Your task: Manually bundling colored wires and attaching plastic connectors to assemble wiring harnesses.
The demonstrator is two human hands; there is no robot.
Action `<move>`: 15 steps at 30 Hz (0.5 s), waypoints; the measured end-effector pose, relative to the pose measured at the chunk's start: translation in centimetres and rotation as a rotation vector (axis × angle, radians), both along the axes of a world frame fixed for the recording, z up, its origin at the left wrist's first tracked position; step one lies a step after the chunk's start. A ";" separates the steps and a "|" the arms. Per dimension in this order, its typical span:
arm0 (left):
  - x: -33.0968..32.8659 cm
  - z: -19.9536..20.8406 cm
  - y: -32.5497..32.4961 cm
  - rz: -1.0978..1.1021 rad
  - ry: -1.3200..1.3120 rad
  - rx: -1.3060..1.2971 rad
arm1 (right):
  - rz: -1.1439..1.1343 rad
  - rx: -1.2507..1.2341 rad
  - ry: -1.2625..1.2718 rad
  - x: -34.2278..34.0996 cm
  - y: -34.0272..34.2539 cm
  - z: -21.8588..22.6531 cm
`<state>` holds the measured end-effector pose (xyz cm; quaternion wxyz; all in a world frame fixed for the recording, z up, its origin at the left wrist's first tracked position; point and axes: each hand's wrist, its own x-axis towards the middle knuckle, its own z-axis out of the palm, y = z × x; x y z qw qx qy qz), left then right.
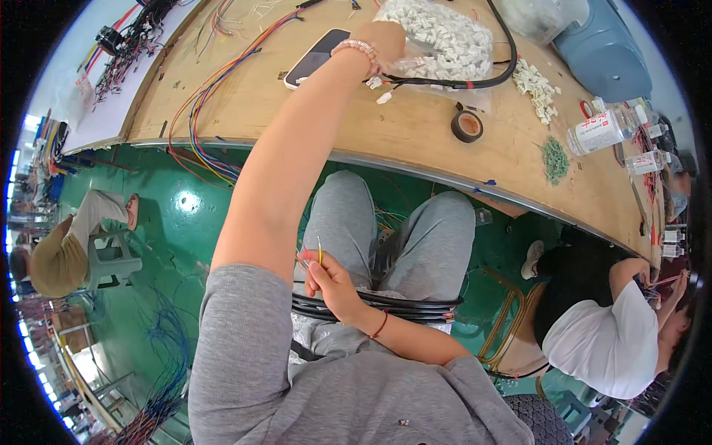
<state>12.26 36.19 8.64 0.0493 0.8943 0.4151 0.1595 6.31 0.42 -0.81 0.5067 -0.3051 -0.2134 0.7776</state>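
Note:
My left hand (382,46), a beaded bracelet on its wrist, reaches across the table to the near left side of a clear plastic bag of white plastic connectors (449,37). Its fingertips are hidden, so I cannot see what they hold. Close below it, a black cable (489,80) ends in thin wires with small white connectors (383,97). Over my lap, my right hand (335,288) is closed in a pinch on thin wires, among them a yellow wire (320,254) and a red one. Beneath that hand, a bundle of black cables (408,308) lies across my thighs.
A phone (317,58) lies beside my left forearm. On the table are black tape (467,126), loose white connectors (535,89), green bits (555,160), a bottle (604,130) and a blue container (604,52). Coloured wires (194,122) hang over the edge. A co-worker (608,341) sits at right.

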 end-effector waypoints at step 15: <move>-21.6 -1.3 -32.5 0.573 -1.065 -0.590 | 0.009 0.220 -0.183 -2.1 -0.1 -0.8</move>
